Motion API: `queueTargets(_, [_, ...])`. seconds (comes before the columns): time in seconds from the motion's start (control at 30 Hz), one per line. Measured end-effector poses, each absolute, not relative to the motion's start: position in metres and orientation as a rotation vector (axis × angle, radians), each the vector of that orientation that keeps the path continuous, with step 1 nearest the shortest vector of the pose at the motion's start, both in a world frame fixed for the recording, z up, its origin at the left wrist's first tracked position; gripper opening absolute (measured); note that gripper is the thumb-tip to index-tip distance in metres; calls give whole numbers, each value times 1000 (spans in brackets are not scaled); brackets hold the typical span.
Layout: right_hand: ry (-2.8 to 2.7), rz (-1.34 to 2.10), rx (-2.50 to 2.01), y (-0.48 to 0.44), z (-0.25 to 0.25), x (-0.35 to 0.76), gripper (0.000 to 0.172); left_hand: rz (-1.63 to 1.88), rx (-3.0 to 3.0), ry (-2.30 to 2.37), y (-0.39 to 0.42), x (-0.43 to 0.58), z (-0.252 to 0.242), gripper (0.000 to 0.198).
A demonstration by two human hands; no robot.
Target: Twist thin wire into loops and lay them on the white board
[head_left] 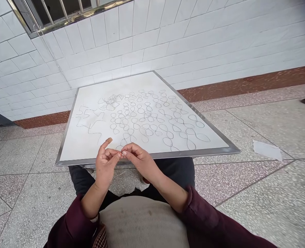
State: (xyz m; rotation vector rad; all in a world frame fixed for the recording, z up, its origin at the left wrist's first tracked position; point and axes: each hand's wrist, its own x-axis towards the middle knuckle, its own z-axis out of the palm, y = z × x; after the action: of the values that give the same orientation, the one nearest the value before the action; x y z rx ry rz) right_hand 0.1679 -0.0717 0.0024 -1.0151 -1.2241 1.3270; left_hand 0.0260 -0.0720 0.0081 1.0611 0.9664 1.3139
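In the head view, many thin dark wire loops (147,116) are lying flat on a square white board with a grey metal rim (77,148). Most are looking like figure eights — two rounded lobes crossing at a narrow waist — and they are covering the board's middle and right, too crowded for an exact count. On the board's left, several open, angular thin dark wire pieces (94,133) are lying apart; one tangled dark wire clump (112,100) is sitting toward its far edge.

Two bare hands are meeting over the board's near rim, partly hiding it. The left hand (106,162) and right hand (140,162) are each bringing thumb and forefinger together, tips touching; I cannot tell what they are pinching. A wire loop is showing just beyond them.

One white flat scrap (267,150) is lying on the speckled stone floor (235,172) right of the board. Beyond the board, a white tiled wall (111,44) is standing — one barred window (63,9) showing at its upper left.
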Motion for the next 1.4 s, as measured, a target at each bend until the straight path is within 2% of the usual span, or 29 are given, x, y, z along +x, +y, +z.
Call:
queueTargets(0.2, [-1040, 1306, -1054, -69, 0, 172, 22, 1339, 1008, 979, -60, 8, -3, 48])
queueTargets(0.4, [-839, 1288, -964, -64, 3, 172, 24, 1111, 902, 864, -66, 2, -27, 51])
queueTargets(0.57, [-804, 1297, -952, -64, 4, 169, 25, 1149, 786, 769, -77, 17, -31, 32])
queueTargets(0.67, [-828, 1279, -967, -64, 4, 168, 25, 1201, 759, 748, -79, 21, -27, 28])
queueTargets(0.97, [-839, 1372, -855, -70, 8, 163, 23, 1243, 855, 766, -83, 20, -1, 47])
queueTargets(1.23, [-1122, 1426, -841, -75, 13, 171, 19, 1034, 913, 734, -86, 11, 18, 81])
queueTargets(1.4, [-1372, 1469, -880, -80, 22, 181, 18, 877, 948, 728, -87, 5, 26, 90])
